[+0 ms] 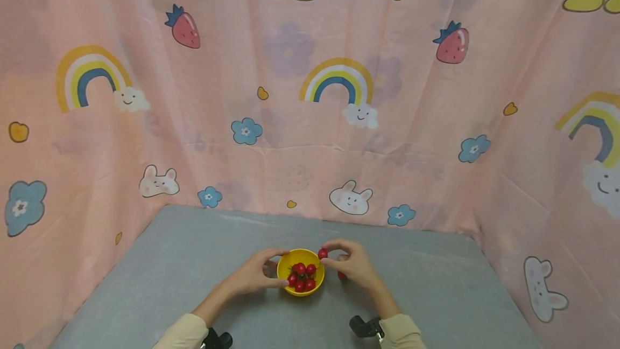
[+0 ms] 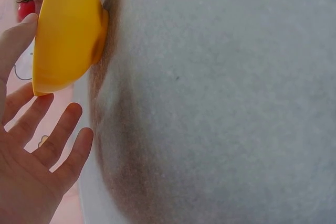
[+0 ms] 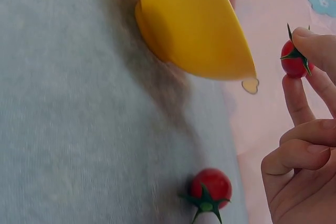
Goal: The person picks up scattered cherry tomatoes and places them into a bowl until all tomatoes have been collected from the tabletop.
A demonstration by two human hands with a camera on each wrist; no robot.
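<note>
A yellow bowl (image 1: 296, 256) stands on the grey table, with several red cherry tomatoes (image 1: 300, 284) inside. My left hand (image 1: 252, 273) holds the bowl from its left side, thumb at the near rim and fingertips at the far rim; its other fingers are spread in the left wrist view. Just above the bowl's right rim, my right hand (image 1: 357, 265) pinches a single cherry tomato (image 3: 294, 61) with a green stem between thumb and fingers. Another cherry tomato (image 3: 211, 186) lies on the table below the right hand, partly hidden by it in the head view.
The grey table (image 1: 436, 284) reaches back to a pink curtain (image 1: 271, 176) printed with rainbows, strawberries and flowers, which also runs along both sides. Dark wrist straps with camera mounts (image 1: 364, 327) sit at the cuffs of the cream sleeves (image 1: 402, 333).
</note>
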